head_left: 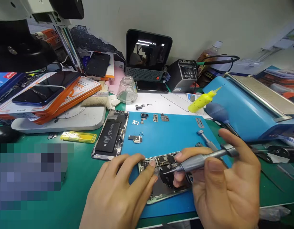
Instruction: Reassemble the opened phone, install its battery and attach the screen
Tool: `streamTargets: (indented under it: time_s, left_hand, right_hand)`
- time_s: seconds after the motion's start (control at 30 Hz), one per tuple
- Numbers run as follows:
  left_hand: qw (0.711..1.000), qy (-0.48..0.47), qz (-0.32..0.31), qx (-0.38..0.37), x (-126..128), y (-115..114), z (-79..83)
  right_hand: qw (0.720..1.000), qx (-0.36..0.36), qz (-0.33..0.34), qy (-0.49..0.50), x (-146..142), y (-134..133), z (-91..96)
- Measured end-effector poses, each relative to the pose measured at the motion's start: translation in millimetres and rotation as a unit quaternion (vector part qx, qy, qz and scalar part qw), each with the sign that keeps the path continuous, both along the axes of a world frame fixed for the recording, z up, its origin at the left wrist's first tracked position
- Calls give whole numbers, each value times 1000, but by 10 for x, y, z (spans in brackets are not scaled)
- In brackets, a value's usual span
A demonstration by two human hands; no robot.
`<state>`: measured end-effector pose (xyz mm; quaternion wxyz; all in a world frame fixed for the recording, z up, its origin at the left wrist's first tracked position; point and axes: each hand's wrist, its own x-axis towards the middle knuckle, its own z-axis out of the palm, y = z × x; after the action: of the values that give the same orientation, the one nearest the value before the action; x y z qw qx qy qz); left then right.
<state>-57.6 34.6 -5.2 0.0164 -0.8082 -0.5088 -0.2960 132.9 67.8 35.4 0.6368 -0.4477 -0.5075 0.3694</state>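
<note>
An opened phone housing (pixel 158 190) lies tilted on the blue mat, a dark logic board (pixel 164 160) along its upper edge. My left hand (pixel 118 187) grips its left end, fingertips on the rim and on the board. In my right hand (pixel 230 184) is a grey precision screwdriver (pixel 194 162), its top end by the raised index finger. The bit points left over the housing's inside; whether it touches anything I cannot tell. Part of the housing is hidden behind the right fingers. To the left, another opened phone (pixel 108 135) shows its black battery.
Small phone parts, including a camera module (pixel 144 115) and a small board (pixel 135 139), lie on the blue mat (pixel 158 133). Another screwdriver (pixel 207 140) rests at right. Behind stand a glass jar (pixel 127 90) and a yellow bottle with needle tip (pixel 201 101). A microscope arm (pixel 68 47) overhangs upper left.
</note>
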Motion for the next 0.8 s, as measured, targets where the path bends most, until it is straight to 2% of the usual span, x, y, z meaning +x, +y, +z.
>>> streamTargets:
  time_s: [0.17,0.5,0.8]
  left_hand:
    - [1000,8,-3,-12,-2,-9,18]
    - [999,27,-12,-20,-31,-17,13]
    - [999,26,-10,-23,-26,-31,13]
  right_hand:
    - [999,51,-2,-8,-51,-42,-93]
    - [995,60,62,-42,-47,12,-104]
    - [996,61,48,-38,-84,26,-105]
